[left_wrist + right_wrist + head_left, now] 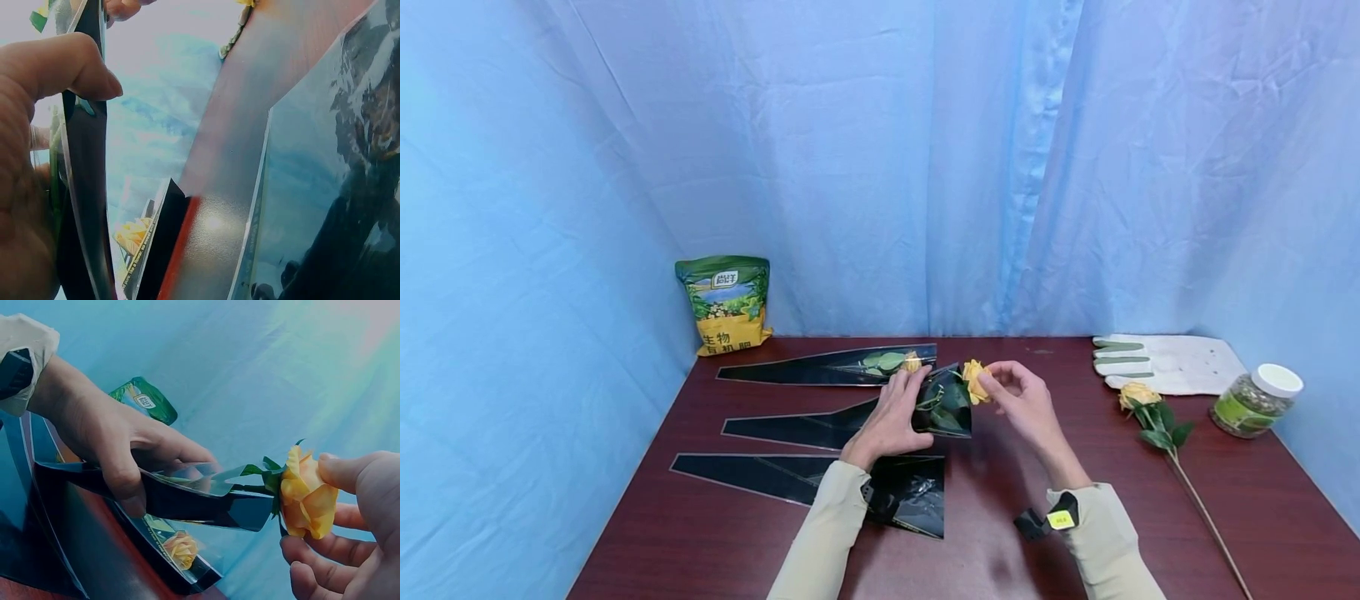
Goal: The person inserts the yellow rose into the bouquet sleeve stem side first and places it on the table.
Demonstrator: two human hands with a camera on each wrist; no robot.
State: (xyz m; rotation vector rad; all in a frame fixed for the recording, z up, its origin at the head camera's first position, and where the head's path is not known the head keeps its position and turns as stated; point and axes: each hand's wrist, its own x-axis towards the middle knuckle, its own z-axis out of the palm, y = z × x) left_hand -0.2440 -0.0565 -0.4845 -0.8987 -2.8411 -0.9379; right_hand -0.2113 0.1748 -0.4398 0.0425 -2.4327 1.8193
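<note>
The right hand [1021, 402] pinches a yellow rose [309, 497] — its lower leaves [953, 395] sit in a black bag [194, 506] — the left hand [889, 418] grips that bag

From my end I see a curtained booth: pale blue cloth [850, 167] at the back and both sides of a reddish-brown tabletop [977, 517]. Florist or gardening fittings: fertilizer bag [726, 304], work glove [1195, 364], yellow roses [1140, 396], black flower sleeves [917, 496]. Cloth hides any room beyond; home, shop or lab, I cannot tell.
</note>
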